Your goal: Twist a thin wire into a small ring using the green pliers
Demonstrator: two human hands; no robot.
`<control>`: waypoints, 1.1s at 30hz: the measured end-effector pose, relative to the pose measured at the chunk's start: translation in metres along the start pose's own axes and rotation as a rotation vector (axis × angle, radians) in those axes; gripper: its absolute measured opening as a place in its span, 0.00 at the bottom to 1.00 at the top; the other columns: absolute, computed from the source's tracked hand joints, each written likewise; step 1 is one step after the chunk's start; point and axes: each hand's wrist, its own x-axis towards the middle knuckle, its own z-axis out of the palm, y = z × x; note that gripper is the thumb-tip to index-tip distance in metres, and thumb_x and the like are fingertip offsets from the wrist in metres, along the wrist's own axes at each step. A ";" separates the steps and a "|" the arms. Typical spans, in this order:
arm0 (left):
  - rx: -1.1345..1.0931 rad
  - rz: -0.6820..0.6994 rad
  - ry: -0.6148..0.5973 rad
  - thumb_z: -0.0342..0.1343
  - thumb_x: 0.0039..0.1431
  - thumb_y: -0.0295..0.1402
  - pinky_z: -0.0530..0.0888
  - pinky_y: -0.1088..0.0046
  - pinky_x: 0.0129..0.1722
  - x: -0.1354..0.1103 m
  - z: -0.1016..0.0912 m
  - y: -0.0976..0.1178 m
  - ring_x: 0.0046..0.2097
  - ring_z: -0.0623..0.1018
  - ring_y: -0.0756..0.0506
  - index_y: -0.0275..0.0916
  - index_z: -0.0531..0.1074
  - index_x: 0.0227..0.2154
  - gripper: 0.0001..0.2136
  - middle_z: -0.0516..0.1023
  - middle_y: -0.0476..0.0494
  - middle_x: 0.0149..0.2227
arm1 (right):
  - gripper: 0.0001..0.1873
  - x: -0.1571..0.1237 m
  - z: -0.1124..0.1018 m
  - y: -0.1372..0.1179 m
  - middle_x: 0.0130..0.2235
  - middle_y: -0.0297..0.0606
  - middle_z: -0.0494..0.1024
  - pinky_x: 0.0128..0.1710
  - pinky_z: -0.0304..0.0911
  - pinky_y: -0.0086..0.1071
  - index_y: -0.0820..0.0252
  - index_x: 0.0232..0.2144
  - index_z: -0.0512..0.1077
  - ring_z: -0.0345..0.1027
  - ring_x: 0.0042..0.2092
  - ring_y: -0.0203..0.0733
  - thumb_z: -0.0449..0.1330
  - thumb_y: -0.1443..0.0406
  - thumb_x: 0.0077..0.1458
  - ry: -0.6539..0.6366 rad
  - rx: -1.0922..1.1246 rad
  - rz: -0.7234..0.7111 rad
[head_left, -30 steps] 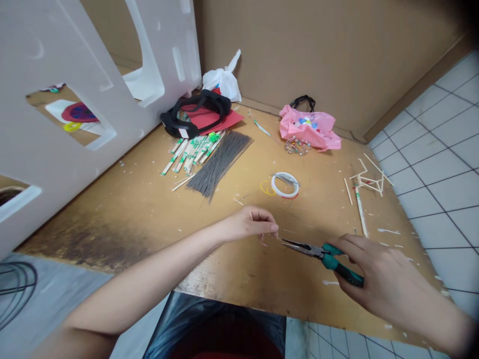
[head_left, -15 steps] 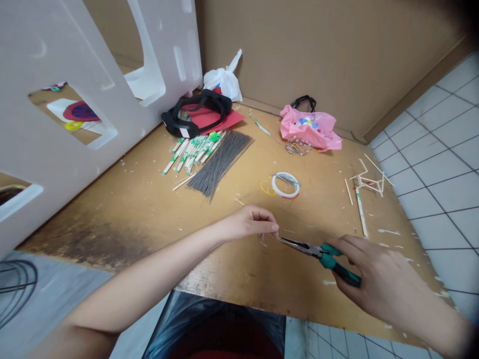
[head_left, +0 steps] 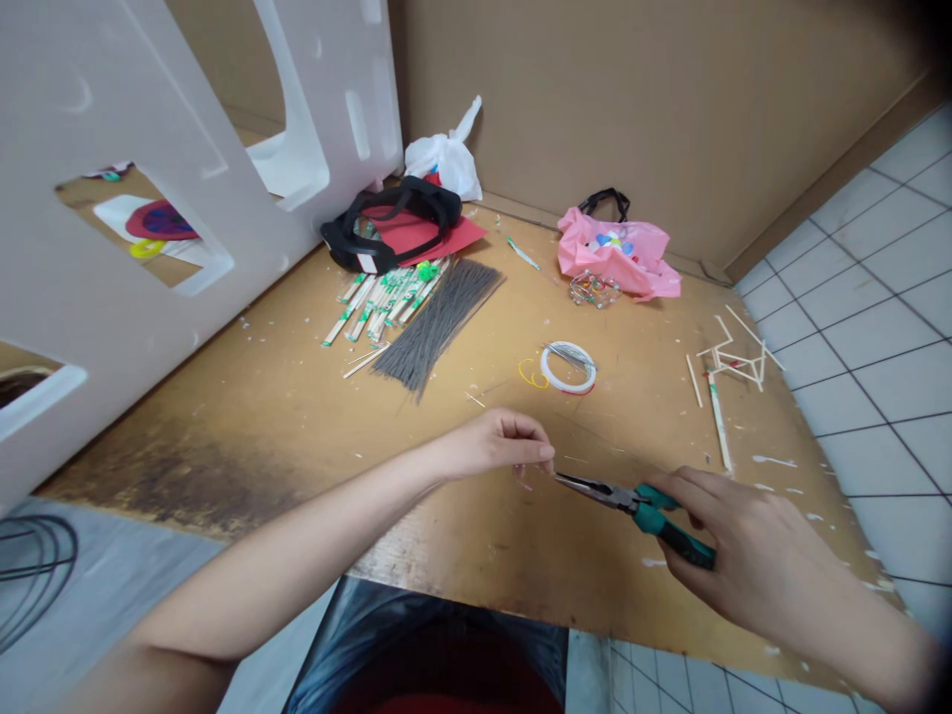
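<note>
My left hand [head_left: 497, 444] hovers low over the brown board [head_left: 297, 416], its fingers pinched on a small thing I cannot make out. My right hand [head_left: 733, 550] grips needle-nose pliers [head_left: 640, 508] by their teal handles. The plier tips point left and meet the pinched fingertips of the left hand. Just beyond the hands lie a white wire spool [head_left: 568, 368] and a small yellow loop [head_left: 530, 375].
A bundle of grey wires [head_left: 437, 322] and wrapped chopsticks [head_left: 383, 302] lie farther back, beside a black strap on red paper [head_left: 394, 233]. A pink bag [head_left: 617, 260], a white bag [head_left: 444, 157] and a stick frame [head_left: 733, 357] are there too. White foam panel [head_left: 111, 198] stands left.
The pliers and my right hand have crept slightly left and up toward the left fingertips. My left hand has stayed in place.
</note>
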 end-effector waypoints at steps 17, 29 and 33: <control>-0.019 0.006 0.001 0.59 0.49 0.42 0.67 0.79 0.28 0.000 0.001 0.000 0.26 0.71 0.54 0.34 0.73 0.24 0.14 0.76 0.46 0.26 | 0.12 0.003 0.000 -0.004 0.25 0.33 0.74 0.23 0.56 0.30 0.53 0.33 0.70 0.65 0.23 0.37 0.54 0.69 0.44 -0.105 0.161 0.095; 0.012 0.007 0.020 0.59 0.49 0.39 0.65 0.80 0.26 0.001 0.003 0.001 0.25 0.68 0.55 0.34 0.73 0.24 0.11 0.74 0.49 0.25 | 0.13 0.001 0.007 -0.003 0.24 0.33 0.75 0.19 0.57 0.27 0.53 0.34 0.73 0.63 0.21 0.35 0.54 0.69 0.46 -0.163 0.355 0.113; 0.012 0.002 0.021 0.58 0.51 0.36 0.65 0.80 0.26 0.001 0.003 0.001 0.25 0.68 0.55 0.33 0.72 0.24 0.10 0.74 0.48 0.26 | 0.13 0.002 0.009 -0.004 0.23 0.32 0.75 0.19 0.56 0.27 0.54 0.35 0.74 0.63 0.20 0.34 0.55 0.69 0.45 -0.121 0.350 0.111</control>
